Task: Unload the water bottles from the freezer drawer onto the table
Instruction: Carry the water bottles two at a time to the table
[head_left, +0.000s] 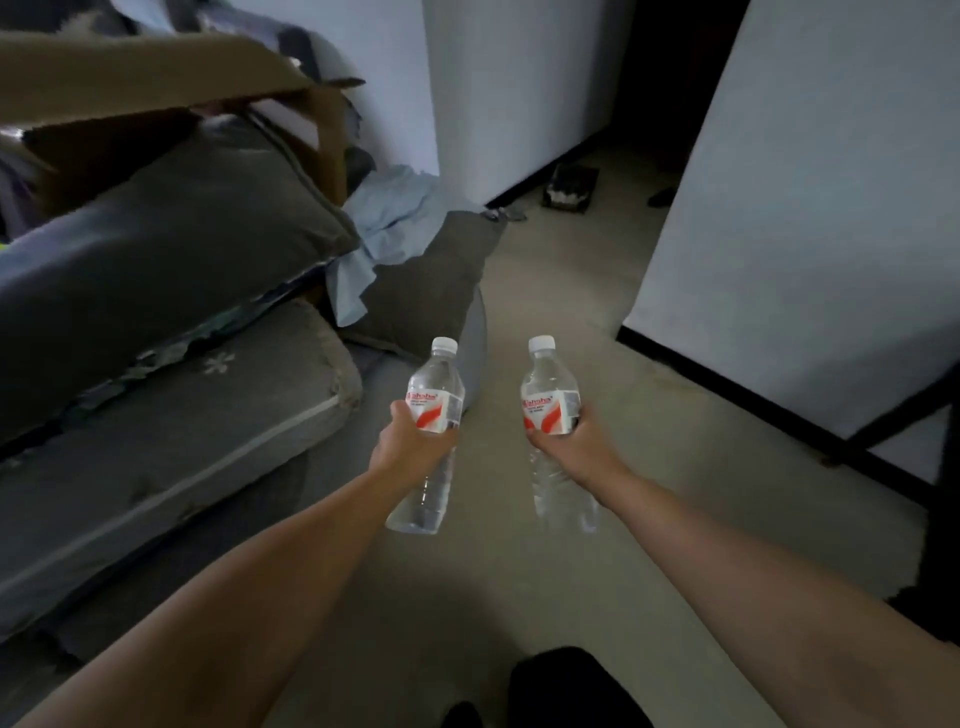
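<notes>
Above the floor (597, 364), 2 water bottles are mid-carry: the left hand (415, 441) grips the left bottle (428, 431), the right hand (566, 441) the right bottle (556, 431). Neither freezer drawer nor desk shows, so setting down remains.

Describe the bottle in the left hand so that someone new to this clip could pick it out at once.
Start from the grey sofa cushions filling the left side. Just right of their edge, over the pale floor, the left hand holds a clear white-capped water bottle by its red-and-white label. Unlike its twin in the right hand, it leans right and hangs nearer the sofa.
</notes>
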